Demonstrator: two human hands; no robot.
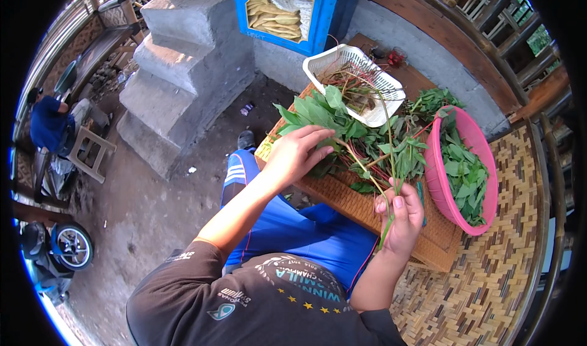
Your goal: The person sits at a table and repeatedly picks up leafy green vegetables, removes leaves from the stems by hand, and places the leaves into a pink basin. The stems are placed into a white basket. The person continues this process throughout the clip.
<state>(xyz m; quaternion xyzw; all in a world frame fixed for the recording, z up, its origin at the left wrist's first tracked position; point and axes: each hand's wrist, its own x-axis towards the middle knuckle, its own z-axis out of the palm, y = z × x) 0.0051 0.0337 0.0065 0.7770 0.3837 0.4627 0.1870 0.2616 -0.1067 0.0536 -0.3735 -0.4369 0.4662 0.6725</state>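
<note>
My right hand [403,217] grips thin green stems [386,197] between thumb and fingers, above the near edge of a woven rattan table [335,194]. One stem slants up and left towards my left hand [298,153], another rises towards the white basket. The fingertips of my left hand are by that slanting stem's far end; whether they pinch it is unclear. Beneath and beyond this hand lies a heap of leafy green cuttings [316,110] with reddish stems. A pink plastic basin [435,181] of picked leaves [463,176] stands tilted to the right of my right hand.
A white slotted plastic basket [383,105] holds bare stems at the table's back. A teal-handled tool [421,199] lies beside my right hand. Behind are a blue cabinet [316,29] and concrete steps [179,66]. At far left, a person [48,121] sits near a plastic stool [89,149].
</note>
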